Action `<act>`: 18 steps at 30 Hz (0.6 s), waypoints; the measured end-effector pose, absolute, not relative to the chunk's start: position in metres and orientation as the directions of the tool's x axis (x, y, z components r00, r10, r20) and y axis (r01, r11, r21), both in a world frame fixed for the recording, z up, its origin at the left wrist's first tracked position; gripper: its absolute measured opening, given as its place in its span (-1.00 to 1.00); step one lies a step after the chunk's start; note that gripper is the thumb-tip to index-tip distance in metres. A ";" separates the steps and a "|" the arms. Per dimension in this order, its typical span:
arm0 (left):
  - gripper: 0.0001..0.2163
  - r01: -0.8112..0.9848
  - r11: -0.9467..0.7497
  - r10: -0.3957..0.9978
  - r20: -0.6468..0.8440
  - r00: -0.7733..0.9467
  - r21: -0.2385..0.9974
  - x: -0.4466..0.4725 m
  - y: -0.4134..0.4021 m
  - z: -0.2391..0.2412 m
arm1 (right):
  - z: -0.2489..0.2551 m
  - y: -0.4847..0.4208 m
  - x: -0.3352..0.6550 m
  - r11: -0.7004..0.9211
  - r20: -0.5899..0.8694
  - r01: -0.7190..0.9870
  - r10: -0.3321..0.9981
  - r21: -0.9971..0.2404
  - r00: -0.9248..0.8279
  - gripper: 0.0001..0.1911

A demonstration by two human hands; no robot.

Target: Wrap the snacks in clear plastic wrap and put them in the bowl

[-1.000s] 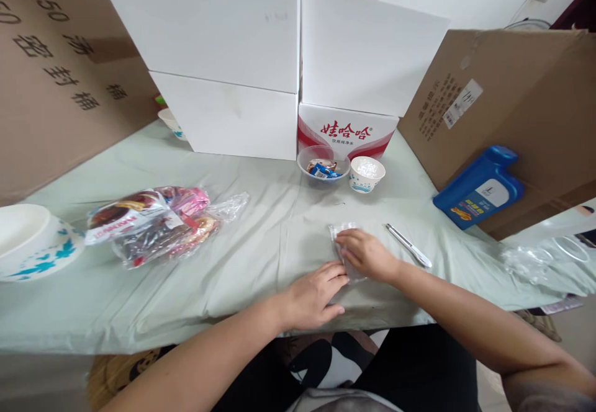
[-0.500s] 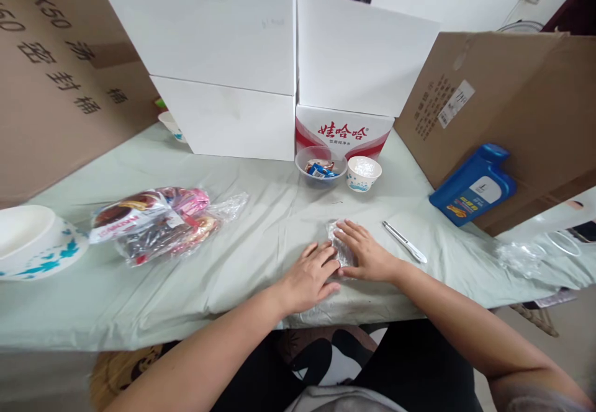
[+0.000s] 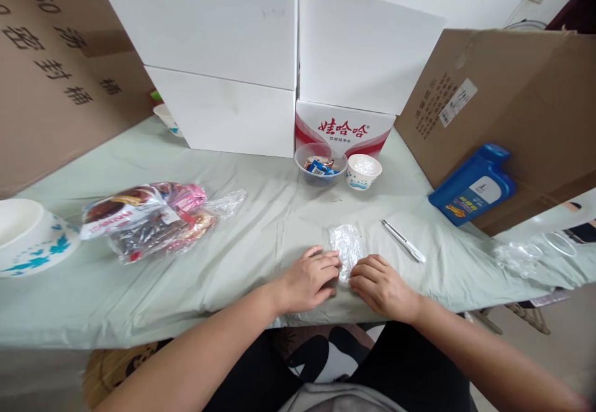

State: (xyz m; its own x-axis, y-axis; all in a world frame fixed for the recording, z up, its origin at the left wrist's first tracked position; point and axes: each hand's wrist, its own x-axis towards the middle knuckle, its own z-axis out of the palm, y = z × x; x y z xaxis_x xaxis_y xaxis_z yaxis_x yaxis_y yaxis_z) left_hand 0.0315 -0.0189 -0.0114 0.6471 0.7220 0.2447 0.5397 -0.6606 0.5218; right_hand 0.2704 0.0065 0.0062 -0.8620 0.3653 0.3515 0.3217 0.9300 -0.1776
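Note:
A folded, crinkled piece of clear plastic film (image 3: 345, 246) lies flat on the green cloth in front of me. My left hand (image 3: 310, 278) is at its left edge, fingers bent and closed with the tips against the film. At the lower right edge, my right hand (image 3: 384, 288) rests with curled fingers, thumb mostly hidden, touching the film. Both hands are low on the table. To the right lies a slim white and grey tool (image 3: 403, 241) resembling a utility knife, apart from both hands.
Behind stand a clear bowl (image 3: 320, 178) of wrapped snacks and a paper bowl (image 3: 362, 179) holding clear plastic. Bagged goods (image 3: 149, 219) and a large paper bowl (image 3: 40, 244) lie left. A blue bottle (image 3: 472, 185) leans against a carton (image 3: 503, 95); white boxes (image 3: 223, 114) block the back.
My right hand has slid off the top of the film, down toward me and to its lower right edge, uncovering it. My left hand has hardly moved.

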 end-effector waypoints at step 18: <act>-0.64 0.588 -0.538 0.822 0.222 0.524 0.604 0.029 -0.015 -0.012 | 0.008 0.093 0.209 0.704 -0.027 0.710 0.710 0.004 -0.704 -0.74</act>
